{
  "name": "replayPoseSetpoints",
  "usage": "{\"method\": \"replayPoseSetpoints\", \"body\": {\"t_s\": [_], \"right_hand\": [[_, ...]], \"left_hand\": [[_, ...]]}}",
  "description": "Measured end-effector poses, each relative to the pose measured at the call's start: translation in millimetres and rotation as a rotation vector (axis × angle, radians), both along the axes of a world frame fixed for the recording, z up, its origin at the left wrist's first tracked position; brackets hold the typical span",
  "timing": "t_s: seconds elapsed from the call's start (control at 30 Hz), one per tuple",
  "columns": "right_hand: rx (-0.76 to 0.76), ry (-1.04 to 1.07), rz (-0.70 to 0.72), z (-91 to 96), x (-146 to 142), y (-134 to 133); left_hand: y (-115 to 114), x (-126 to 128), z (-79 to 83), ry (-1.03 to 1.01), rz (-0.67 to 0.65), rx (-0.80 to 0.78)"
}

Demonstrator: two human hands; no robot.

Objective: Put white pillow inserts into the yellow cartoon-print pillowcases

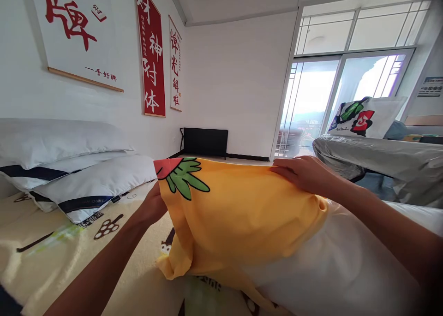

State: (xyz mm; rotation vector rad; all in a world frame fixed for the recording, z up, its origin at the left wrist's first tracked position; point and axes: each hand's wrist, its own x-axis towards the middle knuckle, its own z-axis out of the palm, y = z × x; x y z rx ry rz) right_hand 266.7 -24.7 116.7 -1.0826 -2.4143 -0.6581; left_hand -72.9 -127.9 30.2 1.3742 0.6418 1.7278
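Note:
A yellow pillowcase [242, 200] with a green leaf and red print is stretched between my hands above the bed. My left hand [159, 204] grips its left edge, and the fingers are hidden behind the cloth. On the right, my right hand [301, 172] is closed on the upper edge, fingers pressed over the fabric. A white pillow [332, 260] lies at the lower right, its left part covered by the yellow cloth. Loose folds of the pillowcase hang at the lower left over the blanket. How far the pillow reaches inside is hidden.
Several white pillows [100, 182] with dark blue bands are piled at the left on a cream patterned blanket [69, 260]. A plastic-covered piece of furniture [367, 157] carries a printed white bag [377, 117] at the right. A black panel [206, 142] leans by the far wall.

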Motion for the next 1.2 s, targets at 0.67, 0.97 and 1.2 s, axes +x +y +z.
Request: {"method": "replayPoseSetpoints", "body": {"t_s": [0.67, 0.97, 1.2], "right_hand": [[0.627, -0.118, 0.575, -53.7, -66, -47], [0.686, -0.187, 0.606, -41.8, -42, -52], [0.400, -0.181, 0.401, -36.0, -36, -49]], "left_hand": [[-5, -24, -44.3, 0.242, 0.415, 0.275], [-2, -25, -32.9, 0.172, 0.297, 0.237], [3, -24, -34.0, 0.151, 0.245, 0.208]]}}
